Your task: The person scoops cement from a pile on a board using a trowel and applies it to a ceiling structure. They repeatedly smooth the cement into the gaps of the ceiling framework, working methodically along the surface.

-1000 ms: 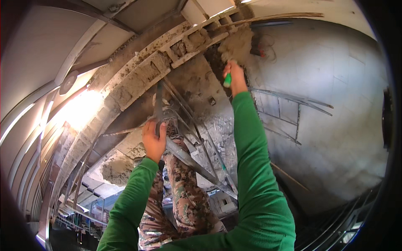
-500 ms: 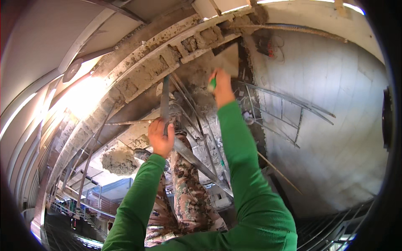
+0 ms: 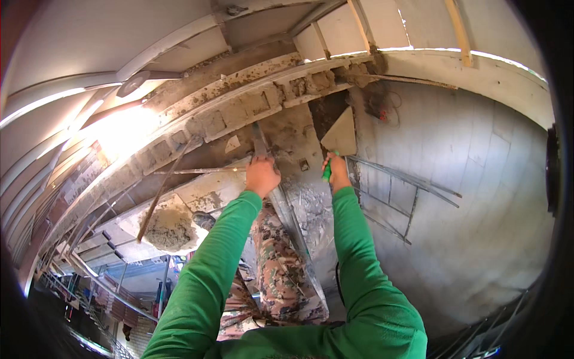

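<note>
My left hand [image 3: 263, 176] is closed round a long flat metal bar [image 3: 290, 233], which slants from the rough block wall edge [image 3: 218, 122] down toward me. To its right, my right hand [image 3: 338, 170] grips the green handle of a trowel [image 3: 327, 172], whose pale triangular blade [image 3: 341, 131] lies over a dark, rough recess beside the plastered surface. Below me are my camouflage-clad legs [image 3: 275, 263] and a boot [image 3: 204, 220]. A heap of wet grey mortar [image 3: 167, 227] sits on a light board left of the boot.
Thin metal rods and a ladder-like frame [image 3: 406, 191] stand against the grey wall [image 3: 472, 239] at right. Another rod [image 3: 161, 191] slants at left. Curved boards and timber battens [image 3: 460, 33] run overhead. Scaffolding and rubble lie lower down, with bright light from the left.
The view has tilted, so the scene sits lower. My left hand has shifted up along the bar. My right hand has brought the trowel down, and its blade shows more clearly.
</note>
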Demonstrator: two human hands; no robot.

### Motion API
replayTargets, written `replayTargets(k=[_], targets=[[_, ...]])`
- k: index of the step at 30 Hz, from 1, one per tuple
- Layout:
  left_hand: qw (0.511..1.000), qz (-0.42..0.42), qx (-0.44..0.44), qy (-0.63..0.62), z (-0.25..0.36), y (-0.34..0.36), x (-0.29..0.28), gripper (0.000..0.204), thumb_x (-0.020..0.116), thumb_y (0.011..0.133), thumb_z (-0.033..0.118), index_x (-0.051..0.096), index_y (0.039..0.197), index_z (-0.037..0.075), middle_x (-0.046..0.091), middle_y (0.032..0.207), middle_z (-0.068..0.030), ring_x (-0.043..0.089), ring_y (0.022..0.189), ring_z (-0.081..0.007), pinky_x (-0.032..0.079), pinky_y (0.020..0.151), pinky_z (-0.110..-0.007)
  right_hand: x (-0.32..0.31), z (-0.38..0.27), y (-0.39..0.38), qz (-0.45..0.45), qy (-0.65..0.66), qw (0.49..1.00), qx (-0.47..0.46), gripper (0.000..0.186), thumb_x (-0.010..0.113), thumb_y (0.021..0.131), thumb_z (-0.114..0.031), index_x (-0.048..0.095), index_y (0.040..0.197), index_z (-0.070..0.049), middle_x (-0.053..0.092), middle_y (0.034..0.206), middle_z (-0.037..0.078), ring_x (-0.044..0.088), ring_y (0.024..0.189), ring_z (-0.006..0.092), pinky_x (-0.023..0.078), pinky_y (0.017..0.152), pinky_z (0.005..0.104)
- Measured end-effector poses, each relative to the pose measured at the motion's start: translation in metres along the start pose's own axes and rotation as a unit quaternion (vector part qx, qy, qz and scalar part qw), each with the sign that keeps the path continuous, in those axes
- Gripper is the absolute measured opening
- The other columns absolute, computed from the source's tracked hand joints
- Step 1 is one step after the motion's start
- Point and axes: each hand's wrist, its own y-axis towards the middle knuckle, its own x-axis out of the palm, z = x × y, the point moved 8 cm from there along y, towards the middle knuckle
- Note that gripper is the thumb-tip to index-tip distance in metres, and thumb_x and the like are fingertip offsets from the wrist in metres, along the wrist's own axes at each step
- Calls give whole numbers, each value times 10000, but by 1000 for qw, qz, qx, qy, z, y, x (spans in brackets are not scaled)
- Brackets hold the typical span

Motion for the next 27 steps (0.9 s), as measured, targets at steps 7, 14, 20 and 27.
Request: replayTargets(k=[7,14,20,27], targets=[[994,100,-2,-45,4,12,-2,280,620,734,211,608,930,11,625,914,-183,594,879,-374,483,775,-461,1,-63,108,42,98,994,-36,198,525,895,-151,476,713,-93,465,600,34,459,497,170,419,442,314],[996,75,29,-29,23,17,-4,195,621,726,141,575,867,15,601,837,-185,572,805,-391,475,701,-481,63,-123,224,82,359,929,-46,143,505,927,-161,487,867,-32,495,744,66,467,581,195,419,503,380],[998,54,15,-24,25,21,0,181,602,727,111,567,872,7,597,858,-192,567,823,-402,473,709,-490,80,-236,261,26,335,940,-59,108,465,933,-106,478,879,-14,506,808,116,468,613,243,431,527,437],[998,59,13,-11,27,23,0,182,596,726,106,565,875,6,596,871,-191,568,825,-403,475,713,-490,-2,-262,271,143,-42,976,-159,315,531,927,-247,526,971,65,605,897,239,631,777,337,506,644,427]])
